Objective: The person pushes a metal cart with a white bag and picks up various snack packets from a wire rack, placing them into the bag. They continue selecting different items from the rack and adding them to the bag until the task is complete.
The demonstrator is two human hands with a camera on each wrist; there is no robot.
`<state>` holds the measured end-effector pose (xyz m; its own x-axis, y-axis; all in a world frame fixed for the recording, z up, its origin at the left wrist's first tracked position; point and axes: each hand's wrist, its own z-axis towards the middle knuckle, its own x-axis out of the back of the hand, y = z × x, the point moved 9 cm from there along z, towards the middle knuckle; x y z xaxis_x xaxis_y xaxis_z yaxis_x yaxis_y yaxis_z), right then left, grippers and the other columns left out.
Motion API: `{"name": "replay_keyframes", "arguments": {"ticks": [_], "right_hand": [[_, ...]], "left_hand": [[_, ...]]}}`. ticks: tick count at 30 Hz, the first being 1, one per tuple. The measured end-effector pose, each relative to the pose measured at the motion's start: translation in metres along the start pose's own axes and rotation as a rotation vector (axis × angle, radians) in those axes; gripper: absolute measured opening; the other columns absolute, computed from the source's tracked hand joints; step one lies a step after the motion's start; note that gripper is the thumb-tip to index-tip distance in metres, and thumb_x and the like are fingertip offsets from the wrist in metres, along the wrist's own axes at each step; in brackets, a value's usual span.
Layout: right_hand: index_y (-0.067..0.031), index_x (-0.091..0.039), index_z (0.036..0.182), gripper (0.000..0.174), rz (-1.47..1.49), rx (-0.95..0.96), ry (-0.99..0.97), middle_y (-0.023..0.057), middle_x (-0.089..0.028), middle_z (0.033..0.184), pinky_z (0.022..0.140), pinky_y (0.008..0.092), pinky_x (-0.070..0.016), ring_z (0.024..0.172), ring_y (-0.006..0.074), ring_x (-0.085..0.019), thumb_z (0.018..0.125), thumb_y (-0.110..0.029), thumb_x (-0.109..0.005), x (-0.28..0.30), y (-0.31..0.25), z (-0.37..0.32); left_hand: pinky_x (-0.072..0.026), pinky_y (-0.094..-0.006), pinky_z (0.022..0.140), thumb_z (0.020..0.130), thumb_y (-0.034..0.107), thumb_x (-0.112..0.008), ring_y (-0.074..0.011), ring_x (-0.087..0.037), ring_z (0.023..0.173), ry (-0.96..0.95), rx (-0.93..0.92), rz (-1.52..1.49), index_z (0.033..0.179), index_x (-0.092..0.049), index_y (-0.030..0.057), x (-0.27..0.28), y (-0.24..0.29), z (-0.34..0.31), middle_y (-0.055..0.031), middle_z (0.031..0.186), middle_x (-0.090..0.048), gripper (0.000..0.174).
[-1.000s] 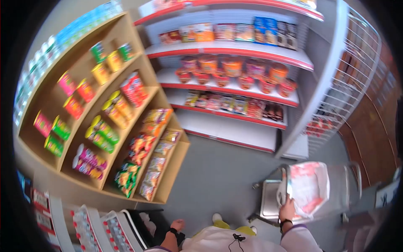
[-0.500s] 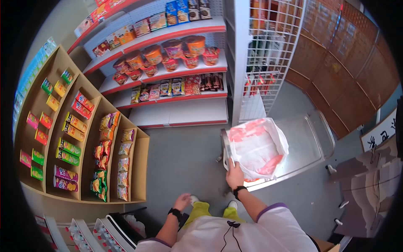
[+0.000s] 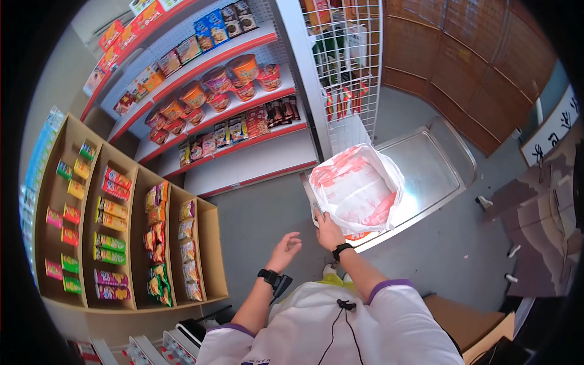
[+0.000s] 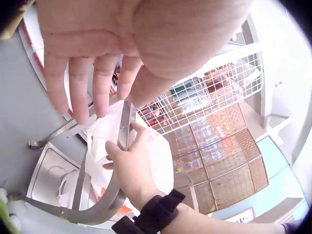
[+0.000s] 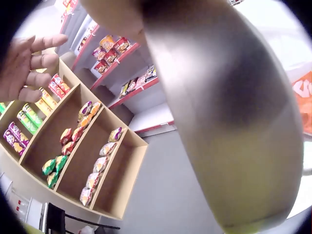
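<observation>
My right hand (image 3: 329, 231) grips the metal handle (image 4: 125, 124) at the near end of a steel cart (image 3: 429, 163). Close up in the right wrist view, the handle (image 5: 219, 107) fills much of the picture. Just past that hand, a white plastic bag (image 3: 394, 185) with red print stands on the cart with its mouth wide. My left hand (image 3: 285, 250) hangs in the air to the left of the handle, holding nothing. In the left wrist view its fingers (image 4: 78, 92) point down, loosely spread.
Wooden shelving (image 3: 214, 255) with chip tubes and snack bags stands on the left. Ahead are red-edged shelves (image 3: 255, 176) with cup noodles and packets. A white wire rack (image 3: 350, 85) rises behind the cart, beside a brown folding screen (image 3: 450, 67). A cardboard box (image 3: 462, 328) lies at lower right.
The view has swung right, bringing the cart nearer the middle. My left hand has risen from beside my body toward the cart handle. The right hand keeps its grip.
</observation>
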<state>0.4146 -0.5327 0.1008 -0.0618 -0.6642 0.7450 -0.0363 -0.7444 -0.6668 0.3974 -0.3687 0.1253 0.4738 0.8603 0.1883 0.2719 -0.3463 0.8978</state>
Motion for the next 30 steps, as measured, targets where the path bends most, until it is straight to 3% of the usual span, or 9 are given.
{"name": "replay_keyframes", "arguments": {"ticks": [10,16,17,19,21,23,24,25,30], "right_hand": [[-0.0072,-0.048,0.124,0.040,0.090,0.035,0.009,0.0162,-0.055,0.109,0.083,0.0418,-0.0466,0.098,0.0345,-0.056,0.085,-0.014,-0.056,0.071,0.022,-0.068],[-0.0064,-0.060,0.109,0.029,0.143,-0.586,-0.044,0.0188,-0.064,0.102,0.083,0.0431,-0.0478,0.097,0.0356,-0.060,0.084,-0.020,-0.055,0.060,0.237,-0.195],[-0.0051,-0.060,0.108,0.032,0.076,-0.672,-0.005,0.0192,-0.063,0.099,0.080,0.0460,-0.0481,0.092,0.0397,-0.059,0.085,-0.026,-0.054,0.059,0.277,-0.234],[-0.0078,-0.065,0.104,0.037,-0.175,-0.857,-0.488,0.0189,-0.063,0.107,0.083,0.0456,-0.0485,0.099,0.0375,-0.059,0.086,-0.036,-0.049,0.002,0.391,-0.321],[-0.0072,-0.070,0.094,0.033,-0.401,-0.582,-0.738,0.0176,-0.066,0.102,0.081,0.0450,-0.0511,0.095,0.0342,-0.064,0.085,-0.029,-0.047,-0.005,0.427,-0.374],[-0.0059,-0.069,0.094,0.031,-0.265,-0.853,-0.739,0.0176,-0.067,0.096,0.072,0.0424,-0.0546,0.085,0.0340,-0.066,0.083,-0.028,-0.050,0.012,0.469,-0.411],[-0.0038,-0.068,0.095,0.030,-0.501,-0.322,-0.875,0.0169,-0.068,0.088,0.067,0.0376,-0.0555,0.076,0.0301,-0.068,0.084,-0.026,-0.051,0.001,0.481,-0.411],[-0.0032,-0.066,0.097,0.027,0.148,-0.902,-0.399,0.0154,-0.068,0.080,0.065,0.0356,-0.0547,0.069,0.0257,-0.067,0.084,-0.023,-0.053,0.035,0.511,-0.425],[-0.0035,-0.064,0.099,0.025,0.095,-0.845,-0.298,0.0114,-0.067,0.075,0.061,0.0338,-0.0533,0.064,0.0216,-0.066,0.086,-0.023,-0.054,0.128,0.572,-0.398]], "left_hand": [[-0.0482,-0.0355,0.086,0.083,0.011,-0.065,-0.0270,-0.054,0.109,-0.064,-0.151,0.361,0.137,-0.035,0.0094,-0.049,0.004,0.031,-0.0169,0.131,-0.042,0.062],[-0.0476,-0.0361,0.085,0.083,0.013,-0.065,-0.0279,-0.052,0.110,0.096,-0.266,0.576,0.144,-0.024,0.0095,-0.058,0.015,0.051,-0.0196,0.135,-0.038,0.073],[-0.0314,-0.0402,0.106,0.083,0.016,-0.064,-0.0392,-0.035,0.128,0.037,-0.117,0.484,0.142,-0.025,0.0058,-0.068,0.030,0.046,-0.0238,0.137,-0.035,0.071],[-0.0316,-0.0403,0.106,0.082,0.016,-0.064,-0.0391,-0.035,0.128,0.031,-0.097,0.492,0.142,-0.024,0.0056,-0.081,0.026,0.055,-0.0240,0.137,-0.034,0.073],[-0.0320,-0.0410,0.106,0.080,0.018,-0.067,-0.0402,-0.035,0.128,0.027,-0.082,0.534,0.143,-0.021,0.0055,-0.092,0.007,0.067,-0.0266,0.140,-0.029,0.079],[-0.0328,-0.0416,0.105,0.079,0.017,-0.067,-0.0421,-0.034,0.127,0.118,-0.027,0.548,0.143,-0.020,0.0050,-0.108,0.011,0.069,-0.0294,0.140,-0.025,0.081],[-0.0336,-0.0423,0.105,0.079,0.017,-0.067,-0.0440,-0.034,0.127,0.196,0.032,0.566,0.144,-0.019,0.0044,-0.114,0.010,0.067,-0.0322,0.140,-0.022,0.082],[-0.0360,-0.0439,0.103,0.074,0.023,-0.072,-0.0497,-0.034,0.124,0.277,-0.070,0.648,0.145,-0.018,0.0100,-0.120,-0.003,0.071,-0.0369,0.142,-0.009,0.091],[-0.0394,-0.0436,0.099,0.061,0.039,-0.079,-0.0493,-0.034,0.119,0.427,0.287,1.020,0.147,-0.017,0.0245,-0.152,-0.004,0.071,-0.0340,0.145,0.011,0.107]]}}
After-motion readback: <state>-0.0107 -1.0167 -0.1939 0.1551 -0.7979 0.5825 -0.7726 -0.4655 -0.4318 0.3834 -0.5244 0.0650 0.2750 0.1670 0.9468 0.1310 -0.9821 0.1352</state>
